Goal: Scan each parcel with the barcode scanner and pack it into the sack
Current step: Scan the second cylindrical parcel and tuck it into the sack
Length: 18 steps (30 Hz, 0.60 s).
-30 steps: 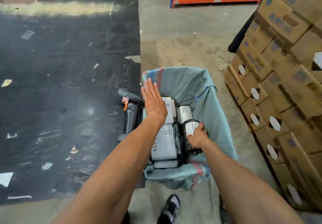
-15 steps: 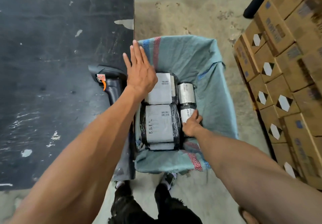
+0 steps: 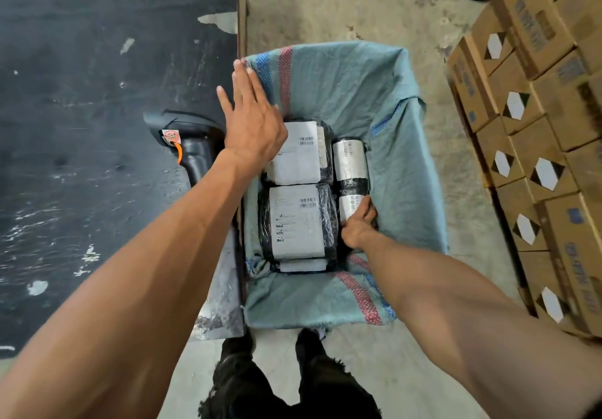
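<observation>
The open teal woven sack (image 3: 400, 164) stands beside the black table and holds several black-wrapped parcels with white labels. My right hand (image 3: 357, 223) is down inside the sack, fingers curled on a small black roll-shaped parcel (image 3: 349, 205) at the right side. Two flat labelled parcels (image 3: 296, 223) lie to its left. My left hand (image 3: 252, 118) is flat with straight fingers over the sack's left rim, holding nothing. The black barcode scanner (image 3: 192, 145) with an orange trigger lies on the table just left of that hand.
The dark scuffed table (image 3: 97, 125) fills the left. Stacked cardboard boxes (image 3: 537, 132) rise close on the right of the sack. Concrete floor lies beyond the sack, and my dark trousers and feet (image 3: 270, 382) are below it.
My right hand has pushed the small roll parcel lower into the sack's right side. My view has tilted down and closer; my left hand stays flat at the sack's rim.
</observation>
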Each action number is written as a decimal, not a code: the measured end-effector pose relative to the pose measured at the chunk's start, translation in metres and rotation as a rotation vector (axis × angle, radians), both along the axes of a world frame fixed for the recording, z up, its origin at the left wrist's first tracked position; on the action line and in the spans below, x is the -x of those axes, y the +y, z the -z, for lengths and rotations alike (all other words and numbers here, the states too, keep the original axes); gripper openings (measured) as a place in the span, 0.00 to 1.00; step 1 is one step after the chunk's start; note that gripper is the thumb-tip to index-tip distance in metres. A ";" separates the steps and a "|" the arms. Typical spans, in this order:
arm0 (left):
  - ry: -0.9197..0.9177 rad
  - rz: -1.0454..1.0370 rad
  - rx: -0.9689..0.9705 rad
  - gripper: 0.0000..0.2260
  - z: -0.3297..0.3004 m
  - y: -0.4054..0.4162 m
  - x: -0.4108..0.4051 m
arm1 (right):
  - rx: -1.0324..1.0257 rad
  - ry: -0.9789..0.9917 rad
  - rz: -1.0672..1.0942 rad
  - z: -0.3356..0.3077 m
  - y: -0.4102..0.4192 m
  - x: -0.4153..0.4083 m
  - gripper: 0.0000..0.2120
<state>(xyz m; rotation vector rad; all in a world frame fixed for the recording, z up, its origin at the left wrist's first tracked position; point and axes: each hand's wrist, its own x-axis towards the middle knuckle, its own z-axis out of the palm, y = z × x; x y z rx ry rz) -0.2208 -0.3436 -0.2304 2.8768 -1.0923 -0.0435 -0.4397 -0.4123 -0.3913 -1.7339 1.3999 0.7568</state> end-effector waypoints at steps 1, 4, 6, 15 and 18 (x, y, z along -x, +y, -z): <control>0.002 0.002 0.001 0.31 0.000 0.000 0.000 | -0.005 0.000 0.004 -0.001 0.000 -0.001 0.51; -0.025 0.009 -0.005 0.31 0.002 0.001 0.000 | -0.007 0.005 -0.006 -0.003 0.000 -0.002 0.50; -0.026 0.009 -0.004 0.31 0.002 0.001 -0.001 | 0.002 -0.014 -0.029 -0.009 -0.004 -0.006 0.49; 0.043 0.018 -0.045 0.31 -0.007 0.002 0.008 | 0.117 -0.338 -0.021 -0.083 -0.024 -0.002 0.38; 0.043 0.061 -0.064 0.32 -0.015 0.007 0.015 | 0.161 -0.430 0.005 -0.108 -0.016 0.005 0.38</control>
